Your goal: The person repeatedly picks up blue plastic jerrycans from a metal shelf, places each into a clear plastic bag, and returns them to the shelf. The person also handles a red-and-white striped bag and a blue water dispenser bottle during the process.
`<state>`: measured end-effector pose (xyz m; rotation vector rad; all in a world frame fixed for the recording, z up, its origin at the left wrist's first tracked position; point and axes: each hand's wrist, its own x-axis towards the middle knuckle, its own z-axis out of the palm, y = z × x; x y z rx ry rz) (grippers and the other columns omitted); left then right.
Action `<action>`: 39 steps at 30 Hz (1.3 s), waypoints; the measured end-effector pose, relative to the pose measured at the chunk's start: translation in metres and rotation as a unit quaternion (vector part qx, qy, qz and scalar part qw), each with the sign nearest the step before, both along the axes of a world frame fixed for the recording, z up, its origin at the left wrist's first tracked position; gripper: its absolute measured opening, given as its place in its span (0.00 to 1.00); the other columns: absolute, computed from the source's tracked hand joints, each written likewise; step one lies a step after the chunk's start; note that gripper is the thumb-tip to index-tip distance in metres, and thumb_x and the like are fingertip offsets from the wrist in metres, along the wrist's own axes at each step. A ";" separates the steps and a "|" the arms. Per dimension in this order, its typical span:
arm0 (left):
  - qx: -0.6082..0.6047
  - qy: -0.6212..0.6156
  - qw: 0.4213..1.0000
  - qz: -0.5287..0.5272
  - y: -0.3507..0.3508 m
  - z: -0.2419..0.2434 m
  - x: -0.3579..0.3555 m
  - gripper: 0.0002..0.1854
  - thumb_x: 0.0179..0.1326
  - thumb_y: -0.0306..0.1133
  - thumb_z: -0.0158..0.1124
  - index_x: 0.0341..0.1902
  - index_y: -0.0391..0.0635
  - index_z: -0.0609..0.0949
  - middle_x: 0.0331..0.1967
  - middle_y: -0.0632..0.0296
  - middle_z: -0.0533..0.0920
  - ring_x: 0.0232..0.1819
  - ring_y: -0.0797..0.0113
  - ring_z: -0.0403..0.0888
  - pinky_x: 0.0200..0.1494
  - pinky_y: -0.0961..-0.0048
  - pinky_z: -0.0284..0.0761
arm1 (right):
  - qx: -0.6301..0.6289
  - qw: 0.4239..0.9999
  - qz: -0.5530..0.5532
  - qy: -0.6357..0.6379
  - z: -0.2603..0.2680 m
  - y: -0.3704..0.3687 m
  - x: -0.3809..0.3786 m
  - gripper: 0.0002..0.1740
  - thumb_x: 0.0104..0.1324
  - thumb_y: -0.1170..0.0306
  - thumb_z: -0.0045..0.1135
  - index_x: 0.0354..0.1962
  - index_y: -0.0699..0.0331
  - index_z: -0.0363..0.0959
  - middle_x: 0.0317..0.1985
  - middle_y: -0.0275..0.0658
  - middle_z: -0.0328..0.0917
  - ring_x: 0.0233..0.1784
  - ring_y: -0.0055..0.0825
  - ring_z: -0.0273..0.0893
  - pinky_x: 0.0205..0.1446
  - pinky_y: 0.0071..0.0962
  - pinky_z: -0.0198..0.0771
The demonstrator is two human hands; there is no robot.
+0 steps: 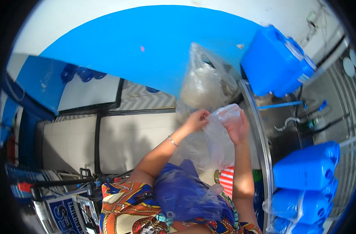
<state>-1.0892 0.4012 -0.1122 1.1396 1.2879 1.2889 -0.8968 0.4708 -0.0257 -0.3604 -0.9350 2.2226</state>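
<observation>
A clear plastic bag [217,140] hangs between my two hands in front of my body. The fingers of my left hand [197,120] pinch its upper left edge. My right hand [238,125] is at its upper right, with the thin film lying over the fingers. Just beyond my hands stands a large clear plastic sack [204,84] with pale, translucent contents. A blue plastic bag [189,193] with clear film on it lies across my lap.
At the right, a metal-edged counter [263,140] runs beside my right arm. Blue plastic jugs [304,166] stand along it, with a further blue container [274,61] at its far end. A red-and-white striped item [226,180] is beneath my right forearm. Machine parts stand lower left.
</observation>
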 end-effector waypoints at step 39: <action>-0.082 -0.302 0.950 0.006 0.000 -0.078 -0.192 0.20 0.58 0.19 0.54 0.55 0.42 0.74 0.39 0.64 0.76 0.39 0.71 0.76 0.42 0.76 0.74 | 0.283 0.530 -0.117 -0.791 -0.052 -0.086 0.130 0.41 0.49 0.61 0.65 0.57 0.75 0.63 0.45 0.61 0.77 0.50 0.44 0.79 0.56 0.37 0.70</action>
